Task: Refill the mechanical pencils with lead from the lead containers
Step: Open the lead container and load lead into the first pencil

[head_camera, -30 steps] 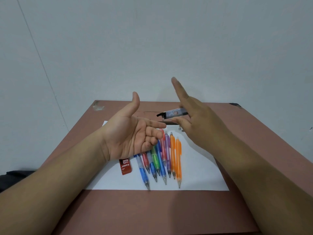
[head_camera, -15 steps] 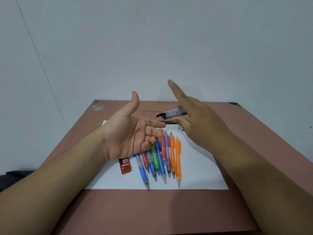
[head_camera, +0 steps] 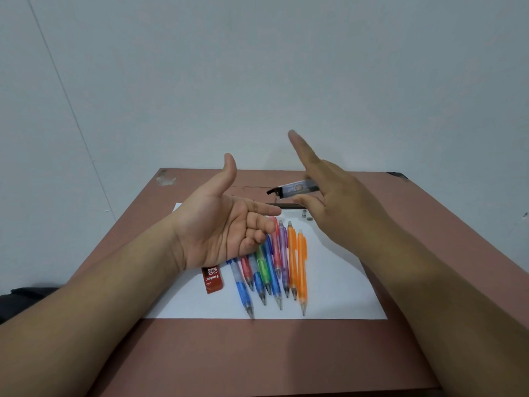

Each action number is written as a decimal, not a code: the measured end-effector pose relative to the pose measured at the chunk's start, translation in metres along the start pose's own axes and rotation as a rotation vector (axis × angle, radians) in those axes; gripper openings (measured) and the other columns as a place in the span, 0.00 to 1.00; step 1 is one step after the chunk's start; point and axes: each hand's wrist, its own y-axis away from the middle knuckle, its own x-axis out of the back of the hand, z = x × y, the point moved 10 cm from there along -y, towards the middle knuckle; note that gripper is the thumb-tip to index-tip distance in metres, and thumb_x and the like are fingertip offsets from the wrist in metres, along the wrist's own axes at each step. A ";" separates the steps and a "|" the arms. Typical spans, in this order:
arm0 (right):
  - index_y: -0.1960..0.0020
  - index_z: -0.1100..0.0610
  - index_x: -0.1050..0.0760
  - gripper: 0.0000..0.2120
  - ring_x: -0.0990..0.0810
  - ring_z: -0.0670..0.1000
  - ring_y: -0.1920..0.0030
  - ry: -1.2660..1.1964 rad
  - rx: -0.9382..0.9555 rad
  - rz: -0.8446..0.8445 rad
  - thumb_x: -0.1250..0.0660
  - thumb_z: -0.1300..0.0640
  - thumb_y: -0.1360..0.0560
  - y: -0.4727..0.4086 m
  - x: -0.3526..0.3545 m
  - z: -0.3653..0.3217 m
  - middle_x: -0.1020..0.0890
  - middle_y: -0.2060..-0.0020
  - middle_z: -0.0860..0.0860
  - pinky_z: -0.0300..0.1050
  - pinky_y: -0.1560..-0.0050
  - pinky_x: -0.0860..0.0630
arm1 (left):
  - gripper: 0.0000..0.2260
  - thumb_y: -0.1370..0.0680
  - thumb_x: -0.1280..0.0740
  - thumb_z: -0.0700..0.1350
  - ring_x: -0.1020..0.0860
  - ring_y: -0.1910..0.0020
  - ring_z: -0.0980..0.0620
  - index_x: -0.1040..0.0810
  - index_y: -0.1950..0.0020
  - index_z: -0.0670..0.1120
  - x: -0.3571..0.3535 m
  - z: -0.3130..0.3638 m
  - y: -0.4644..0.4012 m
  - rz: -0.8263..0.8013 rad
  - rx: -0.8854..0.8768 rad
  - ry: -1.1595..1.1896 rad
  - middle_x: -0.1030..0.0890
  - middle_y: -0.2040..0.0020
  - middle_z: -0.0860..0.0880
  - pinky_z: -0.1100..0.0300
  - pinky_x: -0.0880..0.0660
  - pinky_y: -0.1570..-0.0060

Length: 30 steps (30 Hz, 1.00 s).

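A brown table point(head_camera: 200, 353) stands against a pale wall, with a white sheet point(head_camera: 337, 285) lying on it. On the sheet, a row of pencils point(head_camera: 274, 265) lies side by side, tips toward the near edge: blue ones at the left, then red, green, pink and purple, and two orange at the right. Just left of the row lies a red lead box point(head_camera: 212, 279) marked 2B. At the far edge of the sheet sit two small grey caps point(head_camera: 306, 214), with a dark thin thing beside them that is too small to name.

The left hand point(head_camera: 226, 224) hovers palm up above the pencils' far ends, thumb raised, fingers loosely curled, holding nothing. The right hand point(head_camera: 337, 202) pinches a clear lead case point(head_camera: 296, 189) between thumb and a finger, index finger pointing up; the case's black lid end points left toward the cupped palm, a little apart from it.

The step looks like tipping leads into the palm. A sharp tilt could spill several leads past the fingers onto the table, where they could snap or roll off. The pinch is light, so the case itself may slip.
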 end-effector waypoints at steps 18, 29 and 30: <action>0.25 0.32 0.36 0.31 0.24 0.50 0.53 0.067 0.024 -0.053 0.34 0.59 0.19 0.001 -0.005 -0.005 0.26 0.52 0.46 0.44 0.57 0.22 | 0.52 0.29 0.48 0.78 0.21 0.66 0.50 0.30 0.28 0.34 0.001 0.000 0.000 0.017 -0.005 -0.003 0.20 0.58 0.40 0.61 0.21 0.70; 0.27 0.33 0.32 0.26 0.24 0.50 0.50 0.059 -0.003 -0.091 0.35 0.59 0.18 0.000 -0.007 -0.001 0.26 0.50 0.45 0.41 0.55 0.24 | 0.52 0.29 0.48 0.78 0.21 0.66 0.50 0.30 0.28 0.34 0.001 -0.001 0.000 0.015 0.000 -0.011 0.20 0.57 0.40 0.61 0.21 0.70; 0.26 0.33 0.33 0.27 0.24 0.49 0.50 0.041 -0.014 -0.089 0.36 0.58 0.18 0.000 -0.007 0.000 0.26 0.50 0.45 0.42 0.54 0.24 | 0.52 0.29 0.48 0.78 0.21 0.66 0.50 0.30 0.28 0.34 0.001 0.000 0.000 0.017 -0.001 -0.010 0.20 0.57 0.40 0.61 0.21 0.70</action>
